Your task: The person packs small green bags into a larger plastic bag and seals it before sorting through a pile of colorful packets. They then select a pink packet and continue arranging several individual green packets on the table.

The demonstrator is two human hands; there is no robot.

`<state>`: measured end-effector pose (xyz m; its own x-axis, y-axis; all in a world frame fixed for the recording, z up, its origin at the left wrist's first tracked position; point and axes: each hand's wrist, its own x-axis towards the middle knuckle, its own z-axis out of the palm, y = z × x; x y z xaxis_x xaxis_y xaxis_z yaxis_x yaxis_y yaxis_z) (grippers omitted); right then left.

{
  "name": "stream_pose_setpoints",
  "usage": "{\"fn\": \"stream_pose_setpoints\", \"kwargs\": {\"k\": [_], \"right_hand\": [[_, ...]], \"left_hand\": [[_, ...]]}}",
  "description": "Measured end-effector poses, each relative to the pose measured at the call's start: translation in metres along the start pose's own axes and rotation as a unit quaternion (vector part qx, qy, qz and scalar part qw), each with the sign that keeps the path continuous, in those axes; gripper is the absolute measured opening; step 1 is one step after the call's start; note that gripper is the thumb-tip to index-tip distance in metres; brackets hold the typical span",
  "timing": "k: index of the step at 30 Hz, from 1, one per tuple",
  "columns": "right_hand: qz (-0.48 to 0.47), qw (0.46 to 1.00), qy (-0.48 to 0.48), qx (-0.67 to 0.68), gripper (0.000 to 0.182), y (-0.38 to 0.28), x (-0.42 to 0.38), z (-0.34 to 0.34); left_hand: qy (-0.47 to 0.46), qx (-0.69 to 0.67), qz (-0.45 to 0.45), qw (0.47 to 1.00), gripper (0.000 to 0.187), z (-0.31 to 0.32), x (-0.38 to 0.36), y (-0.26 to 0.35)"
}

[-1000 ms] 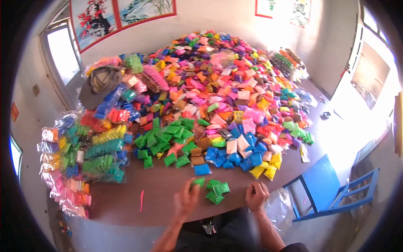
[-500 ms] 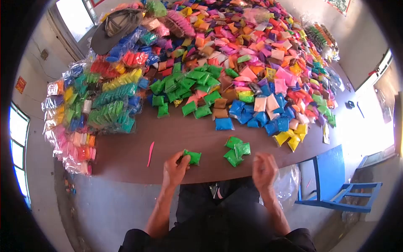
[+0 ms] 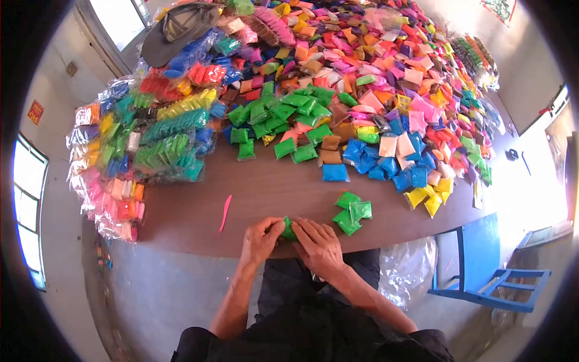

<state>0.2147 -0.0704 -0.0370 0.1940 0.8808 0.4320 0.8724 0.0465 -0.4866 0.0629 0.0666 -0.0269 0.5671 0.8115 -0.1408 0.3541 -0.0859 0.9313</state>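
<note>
Both hands meet at a small green packet (image 3: pixel 289 229) near the table's front edge. My left hand (image 3: pixel 263 241) pinches its left end between thumb and fingers. From the right, my right hand (image 3: pixel 319 246) lies over the packet's other end, its fingers bent together and gripping there; part of the packet is hidden under them. To the right rests a little group of green packets (image 3: pixel 351 218) in clear wrappers. A pink plastic stick (image 3: pixel 225 212), like a modelling knife, lies left of my left hand.
Beyond the hands, a heap of green packets (image 3: pixel 283 114) borders blue packets (image 3: pixel 335 173) and a large multicoloured pile (image 3: pixel 386 66). Bagged bundles (image 3: pixel 166 151) stack along the left, with a dark cap (image 3: pixel 181 30) on top. A blue chair (image 3: pixel 482 259) stands at the right below the brown tabletop (image 3: pixel 193 208).
My right hand has come in from the right and taken hold of the green packet beside my left hand. The view has shifted slightly, moving the scene to the right.
</note>
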Motion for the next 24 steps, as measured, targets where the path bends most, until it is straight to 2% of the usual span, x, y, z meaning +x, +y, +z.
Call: {"fn": "stream_pose_setpoints", "kwargs": {"k": [4,10,16,19,24], "right_hand": [[-0.007,1.0,0.014,-0.02,0.049,0.0,-0.002,0.003],[-0.019,0.998,0.02,-0.048,0.046,0.001,-0.002,0.005],[-0.01,0.999,0.005,-0.039,0.047,0.0,-0.002,0.004],[-0.004,1.0,0.009,-0.03,0.049,0.001,-0.004,0.004],[0.002,1.0,0.002,-0.016,0.051,0.001,-0.004,0.005]], "left_hand": [[-0.032,-0.074,-0.098,0.992,0.031,-0.005,0.004,0.007],[-0.043,-0.165,-0.132,0.976,0.029,-0.007,0.006,-0.001],[-0.035,-0.12,-0.115,0.985,0.027,-0.005,0.006,-0.001],[-0.011,-0.015,-0.119,0.993,0.028,-0.005,-0.002,0.021],[-0.009,-0.055,-0.085,0.995,0.028,-0.003,-0.009,0.009]]}}
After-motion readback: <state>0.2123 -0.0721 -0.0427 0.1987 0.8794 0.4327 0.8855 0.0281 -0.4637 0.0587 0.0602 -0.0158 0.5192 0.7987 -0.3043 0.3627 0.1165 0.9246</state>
